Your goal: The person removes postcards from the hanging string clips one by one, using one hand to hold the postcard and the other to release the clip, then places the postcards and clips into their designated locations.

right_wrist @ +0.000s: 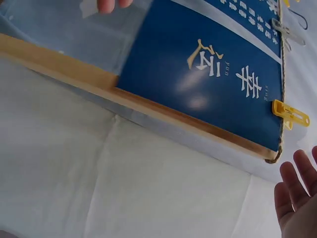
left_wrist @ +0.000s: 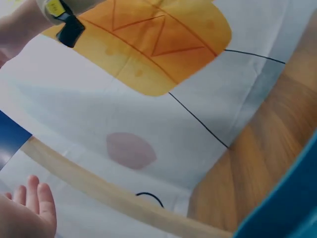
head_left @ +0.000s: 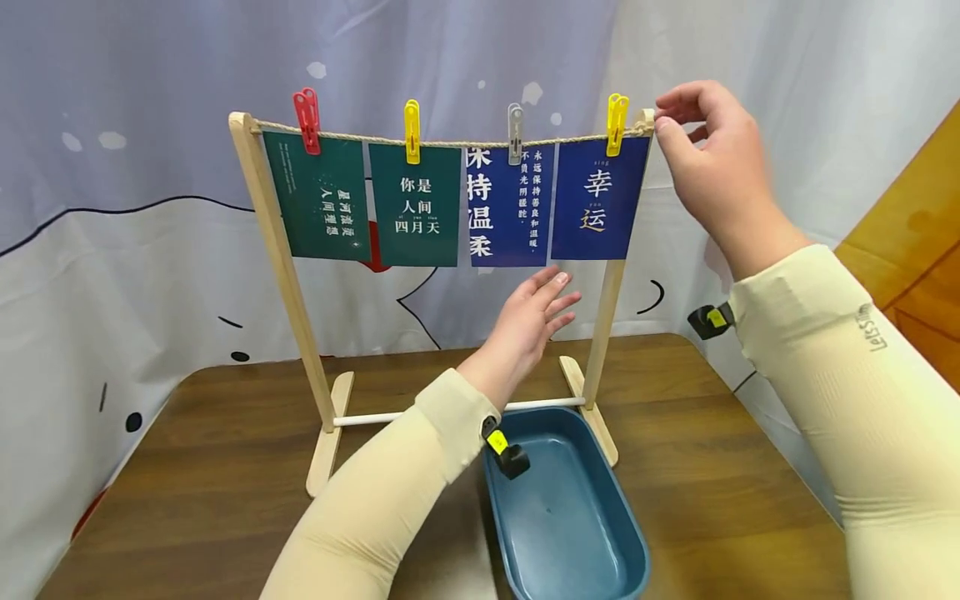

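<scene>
My right hand (head_left: 716,154) is raised beside the top of the rack's right post (head_left: 611,308), fingers loosely bent and holding nothing. In the right wrist view that hand (right_wrist: 299,196) shows spread fingers near the rope's end. My left hand (head_left: 532,317) is held with fingers extended, just below the hanging cards. Nearest it are a blue card with white lettering (head_left: 510,208) under a grey clothespin (head_left: 515,133) and a blue card (head_left: 598,200) under a yellow clothespin (head_left: 617,125). Two green cards (head_left: 416,208) hang at left from a yellow clothespin (head_left: 412,132) and a red clothespin (head_left: 307,121).
A twine rope (head_left: 360,138) spans the wooden rack, whose left post (head_left: 281,267) stands on the brown table (head_left: 202,467). The blue plastic basin (head_left: 626,517) sits at the rack's front right, below my left forearm. A patterned curtain (head_left: 150,275) hangs behind.
</scene>
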`<state>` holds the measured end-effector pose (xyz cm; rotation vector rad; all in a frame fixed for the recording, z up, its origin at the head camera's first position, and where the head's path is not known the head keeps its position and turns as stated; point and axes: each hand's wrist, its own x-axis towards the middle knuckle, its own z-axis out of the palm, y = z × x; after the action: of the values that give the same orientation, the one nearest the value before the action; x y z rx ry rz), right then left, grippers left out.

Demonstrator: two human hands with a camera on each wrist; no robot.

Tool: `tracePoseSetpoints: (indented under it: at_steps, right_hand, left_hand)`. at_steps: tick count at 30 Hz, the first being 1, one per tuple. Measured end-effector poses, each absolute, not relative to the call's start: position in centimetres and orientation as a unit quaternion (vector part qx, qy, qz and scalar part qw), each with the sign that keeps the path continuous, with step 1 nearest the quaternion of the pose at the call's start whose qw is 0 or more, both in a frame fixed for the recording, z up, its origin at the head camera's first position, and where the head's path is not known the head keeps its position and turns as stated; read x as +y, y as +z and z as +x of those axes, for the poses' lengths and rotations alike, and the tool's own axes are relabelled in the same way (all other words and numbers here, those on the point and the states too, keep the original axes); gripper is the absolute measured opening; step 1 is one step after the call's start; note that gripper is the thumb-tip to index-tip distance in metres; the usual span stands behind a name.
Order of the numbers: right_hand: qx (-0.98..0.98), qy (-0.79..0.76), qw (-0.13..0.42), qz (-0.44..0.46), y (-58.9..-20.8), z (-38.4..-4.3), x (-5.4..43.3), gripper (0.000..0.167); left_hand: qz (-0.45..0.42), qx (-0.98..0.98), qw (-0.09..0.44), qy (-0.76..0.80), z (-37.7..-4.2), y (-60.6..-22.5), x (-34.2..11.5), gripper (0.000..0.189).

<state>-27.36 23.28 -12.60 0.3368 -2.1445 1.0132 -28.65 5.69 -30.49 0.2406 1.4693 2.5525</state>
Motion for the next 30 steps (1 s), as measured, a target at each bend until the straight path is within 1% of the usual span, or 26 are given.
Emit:
tracePoseSetpoints:
  at_steps: [5, 9, 11, 13, 15, 17, 21, 25, 30]
  right_hand:
    - [-0.87, 0.352, 0.325, 0.112, -11.3, -28.6, 22.0, 0.04]
    - [-0.898, 0.326, 0.279, 0.097, -10.6, -29.3, 21.6, 0.051]
    - [-0.908, 0.319, 0.254, 0.091, -10.4, -29.5, 21.6, 0.054]
    - [-0.913, 0.322, 0.234, 0.089, -10.3, -29.7, 21.5, 0.054]
    - [-0.912, 0.334, 0.221, 0.091, -10.3, -29.8, 21.3, 0.054]
    - [-0.906, 0.353, 0.213, 0.096, -10.4, -30.0, 21.1, 0.052]
    - [-0.887, 0.397, 0.212, 0.105, -10.6, -30.1, 21.0, 0.048]
    - [-0.863, 0.452, 0.2, 0.1, -10.4, -30.0, 21.0, 0.044]
    - [-0.84, 0.504, 0.183, 0.086, -10.0, -29.8, 20.8, 0.04]
  left_hand:
    - [0.066, 0.441, 0.083, 0.891, -29.5, -30.3, 6.8, 0.04]
    - [0.068, 0.414, 0.075, 0.905, -29.8, -30.1, 7.6, 0.022]
    - [0.069, 0.411, 0.075, 0.906, -29.8, -29.9, 7.7, 0.013]
    - [0.067, 0.416, 0.074, 0.904, -29.8, -29.7, 7.7, 0.008]
    - [0.065, 0.417, 0.072, 0.904, -29.7, -29.5, 7.4, 0.01]
    - [0.064, 0.419, 0.069, 0.903, -29.6, -29.4, 7.3, 0.016]
    - [0.068, 0.419, 0.068, 0.903, -29.4, -29.3, 7.1, 0.024]
    - [0.069, 0.417, 0.068, 0.904, -29.3, -29.3, 7.3, 0.022]
    - [0.058, 0.419, 0.066, 0.904, -29.4, -29.2, 7.5, 0.014]
